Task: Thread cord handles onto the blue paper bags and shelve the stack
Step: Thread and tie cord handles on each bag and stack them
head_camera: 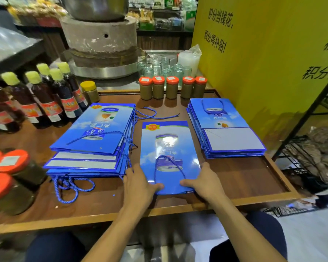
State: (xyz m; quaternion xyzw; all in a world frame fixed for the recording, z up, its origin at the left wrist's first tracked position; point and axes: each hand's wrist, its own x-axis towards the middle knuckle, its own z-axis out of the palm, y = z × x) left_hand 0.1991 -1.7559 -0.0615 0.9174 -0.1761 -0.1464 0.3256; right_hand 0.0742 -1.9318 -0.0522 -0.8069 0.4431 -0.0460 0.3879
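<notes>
One flat blue paper bag [169,148] lies in the middle of the wooden table [235,178], a blue cord handle [169,165] looped on its near end. My left hand [140,184] grips the bag's near left corner, and my right hand [204,180] grips its near right corner, thumbs on top. A messy stack of blue bags [91,144] with cords hanging out lies to the left. A neater stack [225,129] lies to the right. Loose blue cords [155,114] lie behind the middle bag, and more cords [70,186] trail from the left stack.
Dark sauce bottles with yellow caps [45,97] stand at the left. Orange-lidded jars [170,89] line the back, and more stand at the near left [6,178]. A stone mill [100,38], glass cups [159,69], a yellow sign [263,44] and a black wire rack [311,148] surround the table.
</notes>
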